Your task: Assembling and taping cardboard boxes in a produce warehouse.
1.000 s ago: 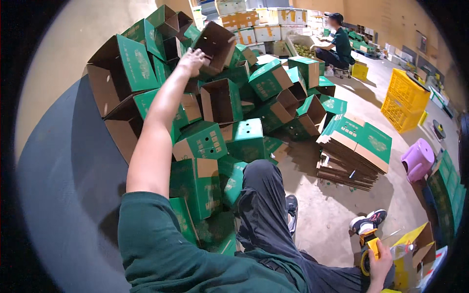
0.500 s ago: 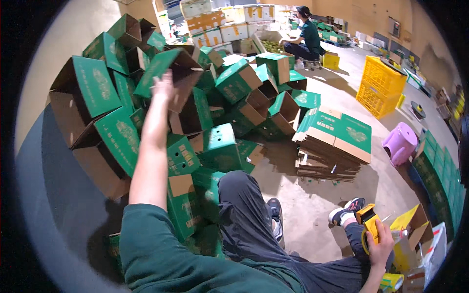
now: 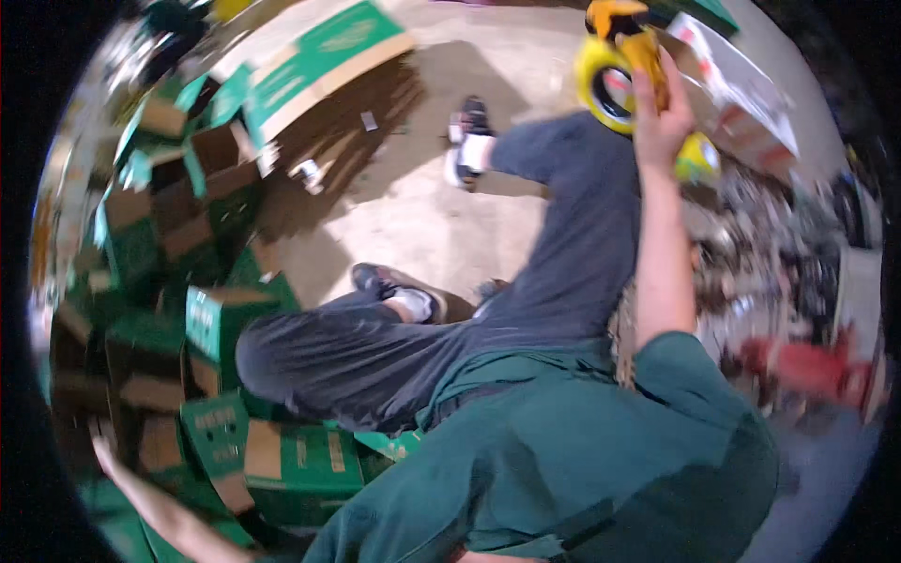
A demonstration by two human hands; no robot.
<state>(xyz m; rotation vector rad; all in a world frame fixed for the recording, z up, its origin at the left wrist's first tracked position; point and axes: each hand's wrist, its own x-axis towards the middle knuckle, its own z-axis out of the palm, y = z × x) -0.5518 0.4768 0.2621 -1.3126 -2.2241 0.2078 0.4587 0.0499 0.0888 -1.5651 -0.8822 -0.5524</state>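
Observation:
My right hand, raised at the upper right, is closed round the grip of a yellow tape dispenser. A roll of yellow tape sits on the dispenser. Far out to the lower left reaches my left arm, its hand small and smeared near the rim. That hand is close to the heaped green cartons; its fingers are too blurred to read, and I cannot tell whether it touches one. A green carton lies beside my left leg.
A stack of flattened green cartons stands on the floor ahead of my feet. More open cartons pile up to the left. At the right are a white box, another tape roll, mixed clutter and a red object.
The view has swung round to the right and down. My left hand, earlier at an open carton on the heap, now appears at the lower left; the dispenser stays in my right hand.

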